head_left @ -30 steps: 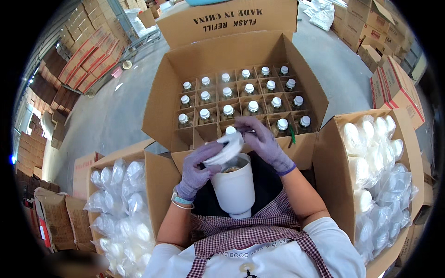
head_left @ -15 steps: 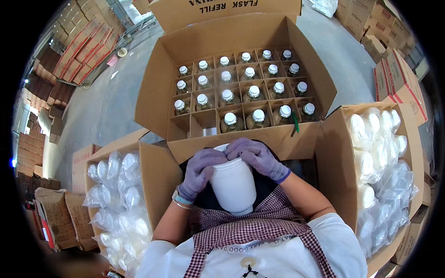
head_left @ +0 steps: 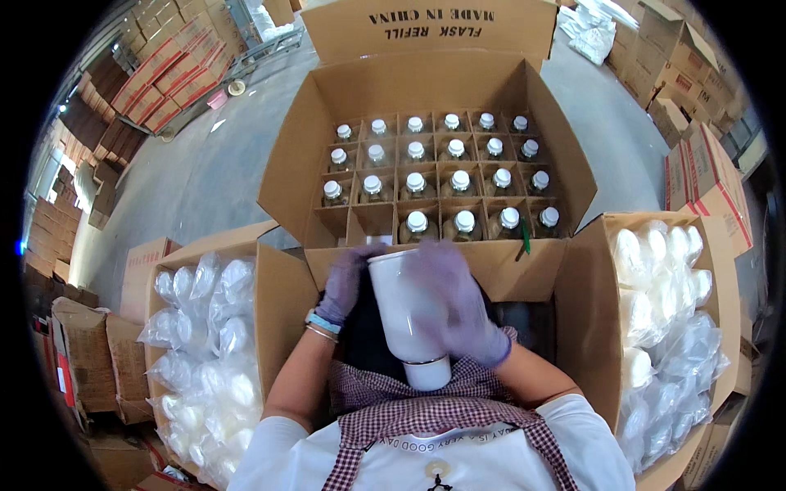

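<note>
In front of my apron is a white flask (head_left: pixel 395 307), tilted, with its wide rim toward the carton. A narrower white cap with a shiny band is at its near end. My left hand (head_left: pixel 348 282), in a purple glove, grips the rim at the left. My right hand (head_left: pixel 465 307), gloved alike, lies over the flask's right side; motion smears its fingers. Just beyond is a large divided carton (head_left: pixel 434 82) of glass flask refills (head_left: pixel 416 222) with white caps. The flask's inside is hidden.
Open cartons stand on both sides: the left holds plastic-wrapped white parts (head_left: pixel 201 327), the right similar wrapped parts (head_left: pixel 667 286). A green strip (head_left: pixel 526 231) hangs on the big carton's near edge. Stacked boxes (head_left: pixel 176 78) stand farther off across the grey floor (head_left: pixel 237 147).
My right hand has moved from the rim down along the flask's right side. The flask has tipped so its capped end shows more. The head view has shifted, and the carton appears lower.
</note>
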`<state>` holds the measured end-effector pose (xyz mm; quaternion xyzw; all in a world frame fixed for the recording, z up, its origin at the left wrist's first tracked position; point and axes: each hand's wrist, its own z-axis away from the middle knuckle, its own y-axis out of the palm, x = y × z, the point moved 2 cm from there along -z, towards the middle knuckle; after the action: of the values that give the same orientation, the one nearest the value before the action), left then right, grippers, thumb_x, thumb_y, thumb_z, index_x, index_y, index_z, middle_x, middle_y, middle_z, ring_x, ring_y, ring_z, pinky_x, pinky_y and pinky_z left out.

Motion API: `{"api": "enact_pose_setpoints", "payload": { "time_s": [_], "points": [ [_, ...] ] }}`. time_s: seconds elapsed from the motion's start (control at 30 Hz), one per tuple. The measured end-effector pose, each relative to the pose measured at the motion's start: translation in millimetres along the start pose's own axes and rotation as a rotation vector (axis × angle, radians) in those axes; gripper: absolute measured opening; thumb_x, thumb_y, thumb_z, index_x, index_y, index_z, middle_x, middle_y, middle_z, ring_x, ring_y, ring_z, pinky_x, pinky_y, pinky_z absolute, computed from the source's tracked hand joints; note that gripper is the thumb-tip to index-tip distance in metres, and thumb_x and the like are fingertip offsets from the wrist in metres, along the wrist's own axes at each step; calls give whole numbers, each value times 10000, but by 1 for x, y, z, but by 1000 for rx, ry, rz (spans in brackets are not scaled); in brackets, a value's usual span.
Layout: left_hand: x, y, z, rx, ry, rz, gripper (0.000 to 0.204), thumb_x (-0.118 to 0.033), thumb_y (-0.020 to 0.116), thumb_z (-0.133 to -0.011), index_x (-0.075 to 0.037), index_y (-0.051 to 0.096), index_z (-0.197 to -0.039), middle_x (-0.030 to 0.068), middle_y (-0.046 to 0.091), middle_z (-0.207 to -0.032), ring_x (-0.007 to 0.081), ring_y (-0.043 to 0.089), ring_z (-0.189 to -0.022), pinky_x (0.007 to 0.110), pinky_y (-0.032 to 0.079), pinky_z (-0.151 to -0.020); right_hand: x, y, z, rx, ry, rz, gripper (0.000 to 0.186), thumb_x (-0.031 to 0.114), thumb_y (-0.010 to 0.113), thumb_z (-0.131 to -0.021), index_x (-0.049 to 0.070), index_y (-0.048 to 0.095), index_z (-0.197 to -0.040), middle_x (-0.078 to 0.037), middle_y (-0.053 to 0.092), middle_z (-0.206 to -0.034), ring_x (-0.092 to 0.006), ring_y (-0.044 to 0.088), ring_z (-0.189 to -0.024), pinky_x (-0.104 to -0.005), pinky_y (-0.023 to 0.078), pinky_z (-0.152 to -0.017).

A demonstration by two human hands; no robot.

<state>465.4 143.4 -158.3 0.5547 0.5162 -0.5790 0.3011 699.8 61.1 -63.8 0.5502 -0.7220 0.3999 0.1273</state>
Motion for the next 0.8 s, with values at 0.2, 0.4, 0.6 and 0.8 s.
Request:
{"api": "enact_pose_setpoints", "payload": {
  "time_s": [0.2,0.4,0.6,0.8],
  "points": [
    [14,19,-5,49,115,48,517,-443,379,-1067,-15,650,-1171,155,681,-1173,265,632,-1116,379,470,-1019,-48,17,2,66,308,-50,413,326,744,-829,79,678,-1154,-165,676,-1077,-370,627,-1061,-462,465,-993],
    [-28,47,16,-11,50,304,519,-356,237,-1118,-12,621,-1056,188,660,-1191,325,599,-1184,409,417,-1088,-17,7,19,-13,224,-71,375,292,730,-794,56,692,-1083,-159,698,-1090,-380,638,-1093,-497,420,-1076],
    [-74,60,53,-134,122,-159,436,-314,246,-1097,-22,556,-1193,184,612,-1202,360,518,-1258,440,372,-1118,-61,7,57,-73,410,-498,347,268,524,-950,10,695,-1104,-167,705,-1167,-327,632,-1175,-472,373,-1152],
    [-145,80,57,-9,302,-565,561,-400,444,-874,-39,660,-1246,151,631,-1205,332,547,-1190,549,250,-1158,-86,42,45,-23,817,-1305,452,210,331,-1044,-43,668,-1208,-228,560,-1429,-315,527,-1333,-388,348,-1183]
  ]
}}
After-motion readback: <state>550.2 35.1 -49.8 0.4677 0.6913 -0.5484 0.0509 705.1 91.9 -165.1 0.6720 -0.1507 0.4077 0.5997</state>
